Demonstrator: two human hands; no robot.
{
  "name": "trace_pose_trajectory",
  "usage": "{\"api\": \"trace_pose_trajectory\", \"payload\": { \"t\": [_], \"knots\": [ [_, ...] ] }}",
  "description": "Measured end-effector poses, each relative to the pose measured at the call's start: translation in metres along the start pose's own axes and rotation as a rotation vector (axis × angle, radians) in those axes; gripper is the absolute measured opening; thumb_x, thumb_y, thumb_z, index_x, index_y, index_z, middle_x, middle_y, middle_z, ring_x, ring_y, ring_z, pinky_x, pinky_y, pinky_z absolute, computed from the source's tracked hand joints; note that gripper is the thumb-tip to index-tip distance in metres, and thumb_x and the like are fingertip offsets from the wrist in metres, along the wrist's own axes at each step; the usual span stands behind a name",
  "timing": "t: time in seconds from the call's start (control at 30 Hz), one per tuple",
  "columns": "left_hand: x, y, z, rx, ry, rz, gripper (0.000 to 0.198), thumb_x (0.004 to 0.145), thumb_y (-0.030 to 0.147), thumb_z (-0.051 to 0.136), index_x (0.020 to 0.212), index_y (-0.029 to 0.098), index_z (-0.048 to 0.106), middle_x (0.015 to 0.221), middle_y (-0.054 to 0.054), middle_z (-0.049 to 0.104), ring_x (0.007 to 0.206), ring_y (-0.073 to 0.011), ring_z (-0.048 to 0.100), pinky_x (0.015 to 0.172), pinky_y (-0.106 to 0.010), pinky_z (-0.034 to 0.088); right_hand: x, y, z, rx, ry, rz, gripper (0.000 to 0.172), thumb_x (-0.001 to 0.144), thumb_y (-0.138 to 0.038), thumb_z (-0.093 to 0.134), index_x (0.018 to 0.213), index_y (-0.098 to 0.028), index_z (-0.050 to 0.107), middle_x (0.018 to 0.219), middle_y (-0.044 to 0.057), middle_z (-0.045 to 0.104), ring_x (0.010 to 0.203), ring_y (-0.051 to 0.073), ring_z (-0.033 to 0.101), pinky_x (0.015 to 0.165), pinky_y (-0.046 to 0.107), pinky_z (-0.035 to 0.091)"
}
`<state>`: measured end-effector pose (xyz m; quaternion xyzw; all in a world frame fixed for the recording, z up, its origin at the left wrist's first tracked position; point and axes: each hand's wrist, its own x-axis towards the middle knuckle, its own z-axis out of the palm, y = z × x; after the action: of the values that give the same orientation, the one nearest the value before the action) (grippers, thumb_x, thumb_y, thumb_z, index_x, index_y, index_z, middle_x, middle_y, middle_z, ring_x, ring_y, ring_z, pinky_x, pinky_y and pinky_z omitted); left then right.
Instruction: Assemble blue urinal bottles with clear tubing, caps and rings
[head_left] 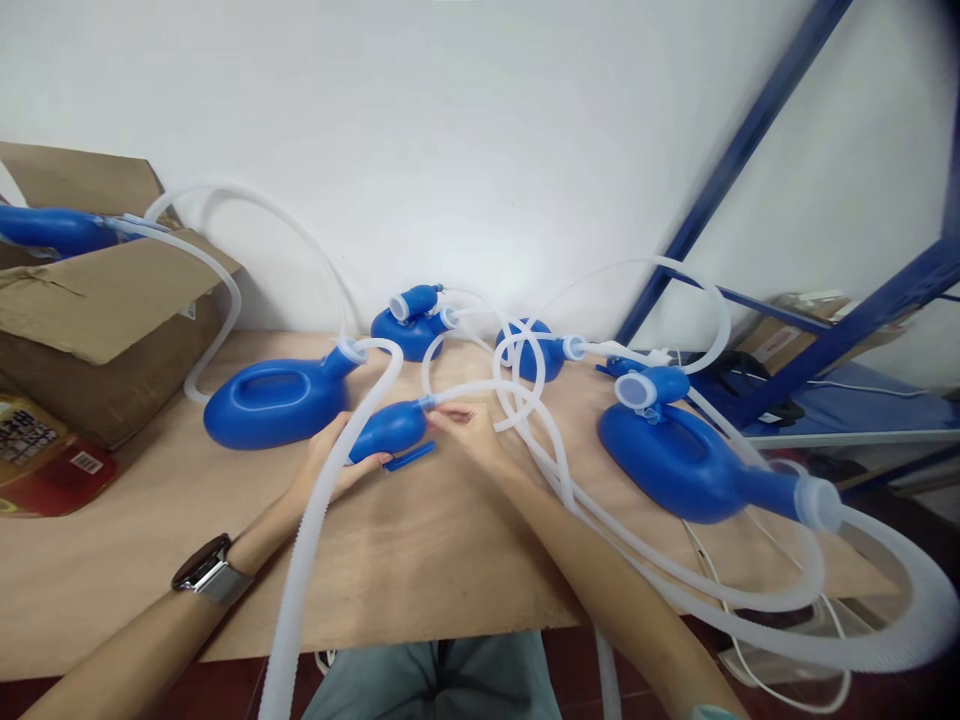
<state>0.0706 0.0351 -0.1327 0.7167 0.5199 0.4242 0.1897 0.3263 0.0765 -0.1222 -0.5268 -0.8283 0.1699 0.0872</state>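
Note:
My left hand (328, 450) is wrapped round a blue urinal head (390, 428), a small bulb-shaped receiver lying sideways just above the table. A blue strap-like tab (411, 457) sticks out beneath it. At its narrow right end, my right hand (466, 424) pinches where a translucent corrugated hose (487, 387) joins; the fingertips partly hide the joint. Left of my hands stands a blue urinal bottle (274, 405) with a handle hole, its hose crossing in front of my left hand. Another blue urinal bottle (675, 468), with a receiver on top, sits to the right.
Two more blue bottles, a left one (405, 335) and a right one (551, 350), stand by the wall amid looped hoses. An open cardboard box (112, 300) and red-and-yellow container (49, 460) are left. A blue metal rack (720, 160) rises right. Hoses hang over the wooden table's (420, 590) front edge.

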Motion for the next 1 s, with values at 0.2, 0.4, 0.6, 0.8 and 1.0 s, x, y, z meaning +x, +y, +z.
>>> {"api": "trace_pose_trajectory", "payload": {
  "t": [0.2, 0.4, 0.6, 0.8, 1.0],
  "knots": [
    [0.002, 0.001, -0.002, 0.021, 0.022, 0.049, 0.056, 0.076, 0.064, 0.079, 0.114, 0.024, 0.064, 0.105, -0.008, 0.07, 0.095, -0.03, 0.068, 0.083, -0.048, 0.053, 0.0, 0.005, 0.001, -0.016, 0.009, -0.031, 0.139, 0.075, -0.083, -0.059, 0.16, -0.024, 0.034, 0.127, -0.017, 0.034, 0.097, -0.046, 0.005, 0.087, -0.038, 0.005],
    [0.006, 0.0, -0.008, 0.055, 0.004, 0.108, 0.055, 0.077, 0.065, 0.079, 0.111, 0.023, 0.065, 0.103, -0.009, 0.071, 0.092, -0.03, 0.069, 0.081, -0.046, 0.055, 0.003, 0.012, 0.002, -0.045, 0.001, -0.024, 0.141, 0.074, -0.085, -0.059, 0.161, -0.02, 0.031, 0.126, -0.017, 0.035, 0.098, -0.047, 0.007, 0.087, -0.039, 0.005],
    [0.011, -0.004, -0.012, 0.139, 0.066, 0.16, 0.063, 0.076, 0.064, 0.08, 0.12, 0.022, 0.066, 0.115, -0.009, 0.073, 0.1, -0.0297, 0.071, 0.086, -0.043, 0.058, 0.004, 0.011, 0.004, -0.067, -0.032, -0.092, 0.14, 0.076, -0.082, -0.063, 0.168, -0.018, 0.021, 0.131, -0.016, 0.032, 0.097, -0.047, 0.008, 0.081, -0.038, 0.006],
    [0.024, -0.007, -0.05, -0.028, 0.42, 0.043, 0.075, 0.072, 0.055, 0.085, 0.132, 0.018, 0.059, 0.123, -0.011, 0.068, 0.113, -0.0292, 0.067, 0.097, -0.043, 0.056, 0.007, 0.017, 0.007, -0.18, 0.029, -0.171, 0.125, 0.087, -0.071, -0.058, 0.174, -0.01, 0.009, 0.136, -0.011, 0.029, 0.098, -0.047, 0.001, 0.079, -0.037, 0.0],
    [0.024, 0.007, -0.106, 0.057, 0.547, 0.042, 0.072, 0.076, 0.056, 0.078, 0.131, 0.013, 0.063, 0.121, -0.013, 0.068, 0.109, -0.0302, 0.067, 0.102, -0.05, 0.054, -0.004, -0.005, 0.018, -0.265, 0.026, -0.347, 0.119, 0.088, -0.074, -0.049, 0.172, -0.019, 0.014, 0.136, -0.014, 0.029, 0.109, -0.047, -0.003, 0.085, -0.039, -0.011]
  ]
}}
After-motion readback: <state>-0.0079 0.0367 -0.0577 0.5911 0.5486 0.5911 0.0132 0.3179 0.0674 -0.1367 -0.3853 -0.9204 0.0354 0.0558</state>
